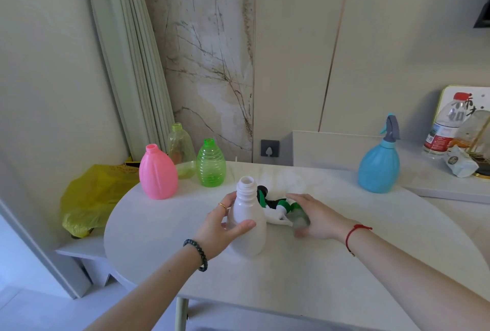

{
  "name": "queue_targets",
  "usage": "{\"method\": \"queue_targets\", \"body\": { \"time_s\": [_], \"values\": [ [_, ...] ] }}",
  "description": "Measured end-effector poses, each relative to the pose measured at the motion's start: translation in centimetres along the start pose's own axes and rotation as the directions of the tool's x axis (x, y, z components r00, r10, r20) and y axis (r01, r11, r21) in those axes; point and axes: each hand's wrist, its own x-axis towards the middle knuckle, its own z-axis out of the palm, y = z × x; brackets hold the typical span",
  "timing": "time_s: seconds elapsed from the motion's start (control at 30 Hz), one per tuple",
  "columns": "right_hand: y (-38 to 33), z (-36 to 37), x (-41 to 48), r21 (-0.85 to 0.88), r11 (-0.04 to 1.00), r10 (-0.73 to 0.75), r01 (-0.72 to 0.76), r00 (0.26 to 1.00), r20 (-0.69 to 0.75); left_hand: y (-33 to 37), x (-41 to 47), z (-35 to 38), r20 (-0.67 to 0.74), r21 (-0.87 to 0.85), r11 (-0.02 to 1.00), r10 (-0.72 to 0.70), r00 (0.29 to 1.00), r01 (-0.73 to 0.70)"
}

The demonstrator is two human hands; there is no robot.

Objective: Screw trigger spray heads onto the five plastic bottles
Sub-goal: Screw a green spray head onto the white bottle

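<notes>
My left hand (225, 227) grips a white plastic bottle (249, 235) standing upright with an open threaded neck at the middle of the table. Just behind it lies a small pile of trigger spray heads (275, 207), green, black and white. My right hand (315, 218) rests over the right side of that pile, fingers curled around a blurred green and white head. At the far left stand a pink bottle (158, 173), a pale yellow bottle (180, 150) and a green ribbed bottle (211, 163), all without heads. A blue bottle (379, 166) with a grey-blue spray head stands at the far right.
The white rounded table (344, 264) ends close to me and on the left. A yellow plastic bag (90, 198) lies on a low shelf to the left. A water bottle (445, 126), a wrapped packet and a tray stand on the raised counter at the far right.
</notes>
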Motion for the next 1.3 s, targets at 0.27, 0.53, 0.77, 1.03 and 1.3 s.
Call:
{"method": "queue_targets", "body": {
  "time_s": [0.27, 0.53, 0.77, 1.03, 1.3],
  "values": [
    [2.3, -3.5, -2.1, -0.015, 0.999, 0.03, -0.035, 0.973, -0.227, -0.4, 0.1, 0.3, 0.003, -0.022, 1.0, 0.0, 1.0, 0.0],
    [-7.8, -18.4, -6.3, 0.297, 0.884, -0.128, 0.361, 0.797, -0.59, -0.2, 0.5, 1.2, 0.01, -0.057, 0.998, -0.006, 1.0, 0.007],
    [-15.4, -23.4, -9.1, 0.254, 0.882, -0.299, 0.397, 0.888, -0.35, 0.0, 0.6, 1.4, 0.014, -0.037, 0.999, -0.02, 1.0, 0.02],
    [-16.5, -20.2, -5.7, 0.122, 0.931, -0.297, 0.343, 0.91, -0.289, 0.1, 0.5, 1.5, 0.01, -0.028, 0.999, -0.024, 1.0, 0.024],
    [-17.1, -14.4, -1.6, -0.176, 0.909, -0.37, 0.377, 0.926, 0.069, 0.0, 0.3, 1.7, -0.006, -0.047, 0.999, -0.015, 1.0, 0.015]
  ]
}}
